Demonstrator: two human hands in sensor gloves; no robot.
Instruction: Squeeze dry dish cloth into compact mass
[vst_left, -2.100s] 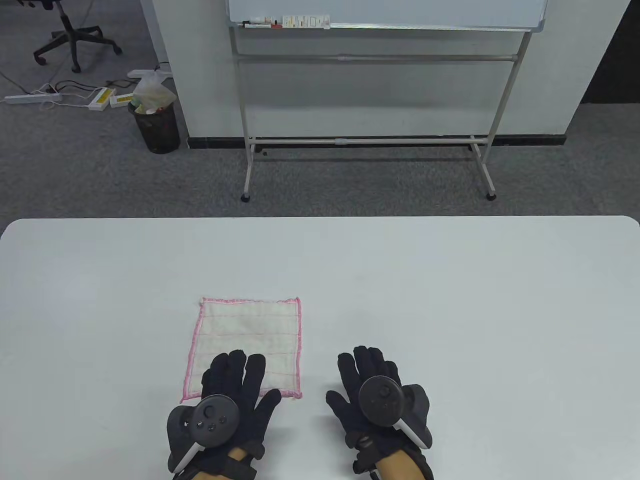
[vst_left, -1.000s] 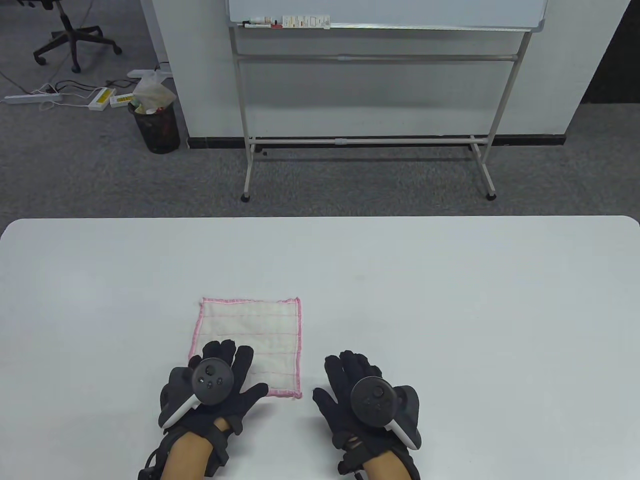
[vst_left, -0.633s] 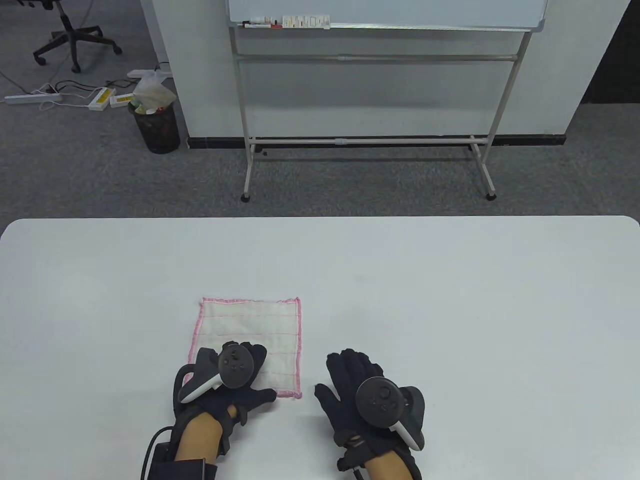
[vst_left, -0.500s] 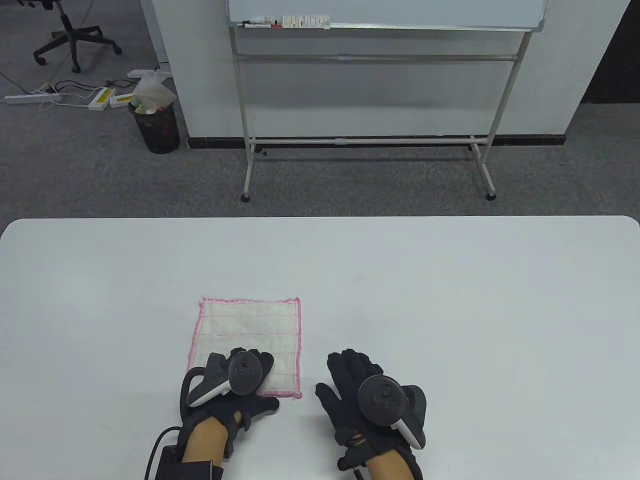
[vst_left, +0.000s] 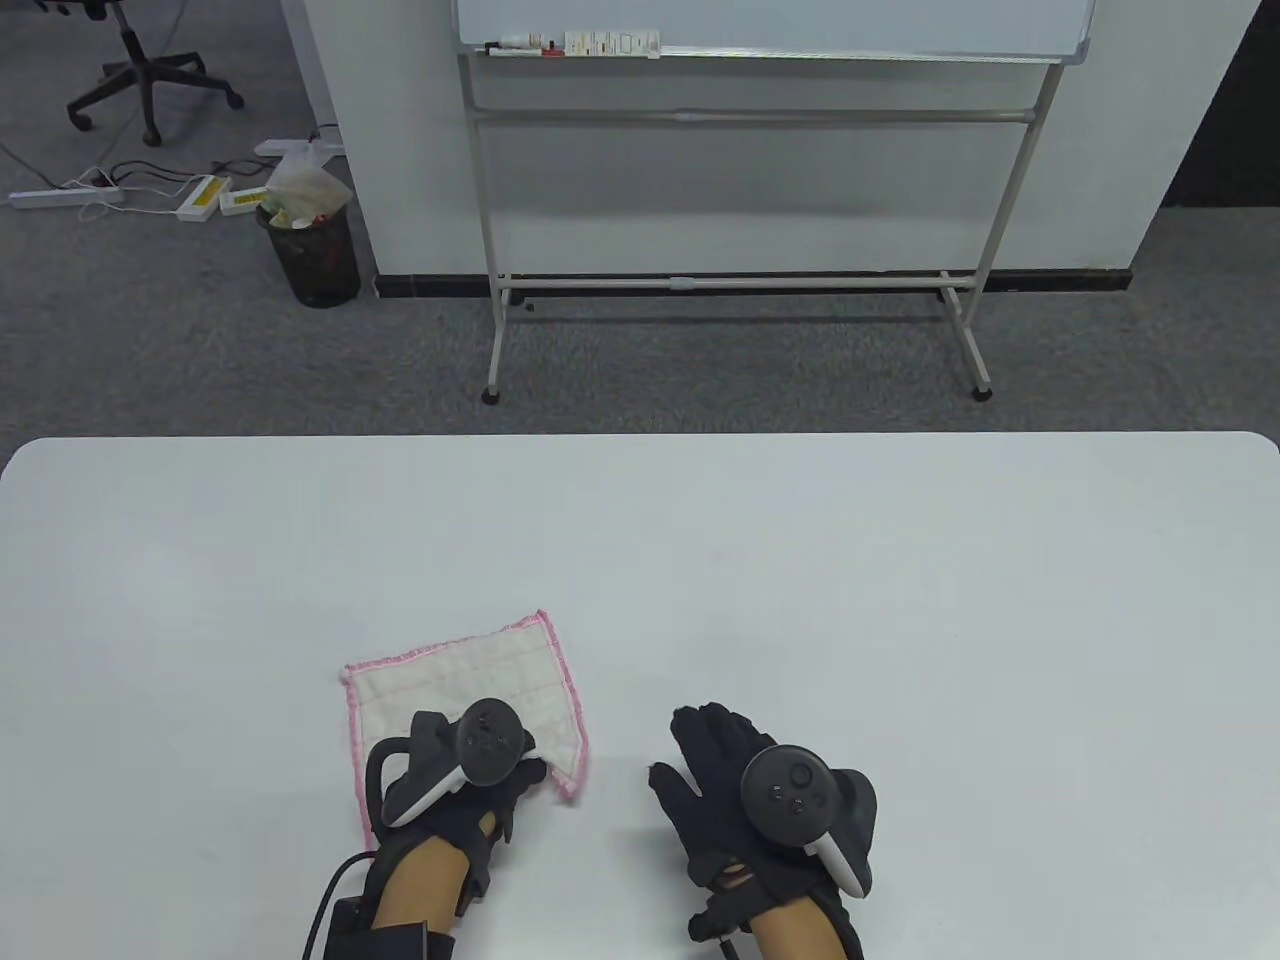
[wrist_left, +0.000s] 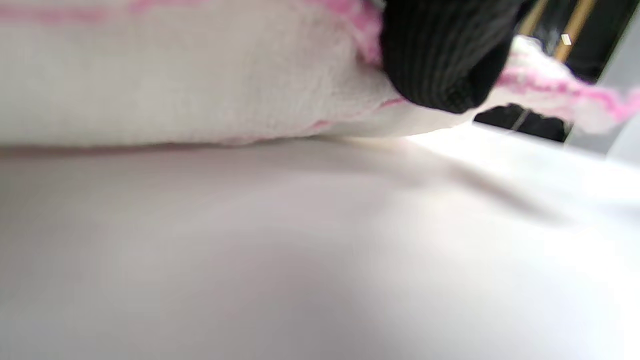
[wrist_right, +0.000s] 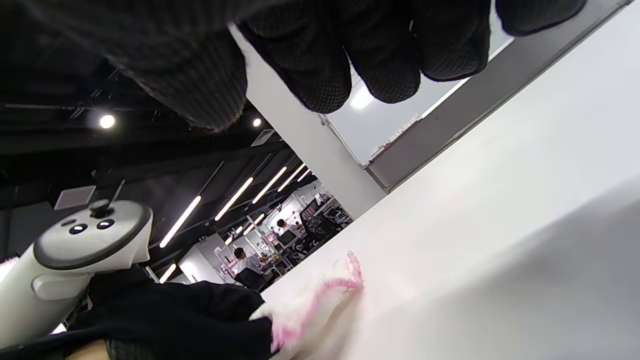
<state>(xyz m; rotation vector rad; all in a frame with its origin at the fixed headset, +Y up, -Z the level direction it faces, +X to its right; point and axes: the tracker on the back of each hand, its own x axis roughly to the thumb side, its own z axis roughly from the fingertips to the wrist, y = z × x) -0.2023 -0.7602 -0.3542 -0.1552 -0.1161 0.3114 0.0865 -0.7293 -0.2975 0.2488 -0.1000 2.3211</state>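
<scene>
A white dish cloth (vst_left: 470, 680) with pink trim lies skewed and partly bunched on the white table (vst_left: 800, 560). My left hand (vst_left: 490, 770) grips its near part, fingers curled into the fabric under the tracker. In the left wrist view a black fingertip (wrist_left: 440, 65) presses into the cloth (wrist_left: 175, 85), whose edge is raised off the table. My right hand (vst_left: 720, 780) rests on the table to the right of the cloth, fingers spread, holding nothing. The right wrist view shows the cloth's pink edge (wrist_right: 320, 295) beside my left hand.
A whiteboard on a stand (vst_left: 740, 150) is beyond the table's far edge. A bin (vst_left: 310, 250) and a chair (vst_left: 140, 70) are on the floor at far left.
The cloth lay flat and square; now it is pulled toward me, rotated and bunched under my left hand, which has curled its fingers into it. My right hand has shifted slightly right.
</scene>
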